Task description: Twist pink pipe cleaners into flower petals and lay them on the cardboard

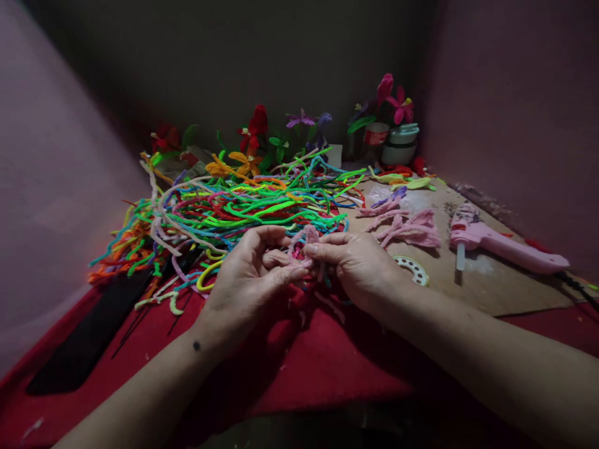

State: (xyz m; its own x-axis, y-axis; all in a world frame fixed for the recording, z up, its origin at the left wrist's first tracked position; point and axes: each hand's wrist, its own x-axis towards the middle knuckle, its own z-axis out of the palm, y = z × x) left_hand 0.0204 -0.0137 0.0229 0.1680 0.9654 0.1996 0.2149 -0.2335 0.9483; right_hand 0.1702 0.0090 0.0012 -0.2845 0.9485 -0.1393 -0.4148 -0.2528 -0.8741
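Between my two hands, above the front of the red cloth, is a pink pipe cleaner [311,235] bent into a loop. My left hand [257,265] pinches its left side, thumb and fingertips pressed together. On the other side my right hand [353,262] grips it between thumb and forefinger. Fingers hide part of the piece. Right behind the hands spreads a big tangled heap of pipe cleaners [243,206] in green, red, yellow, blue and white. Several folded pink pipe-cleaner pieces [412,229] lie just beyond my right hand.
A pink glue gun [505,244] rests on the cardboard [482,293] at right, its cord running off. Near my right wrist is a white ring with holes [415,269]. A long black object [88,337] lies at left. Pipe-cleaner flowers [253,134] and a lidded container [400,146] stand behind.
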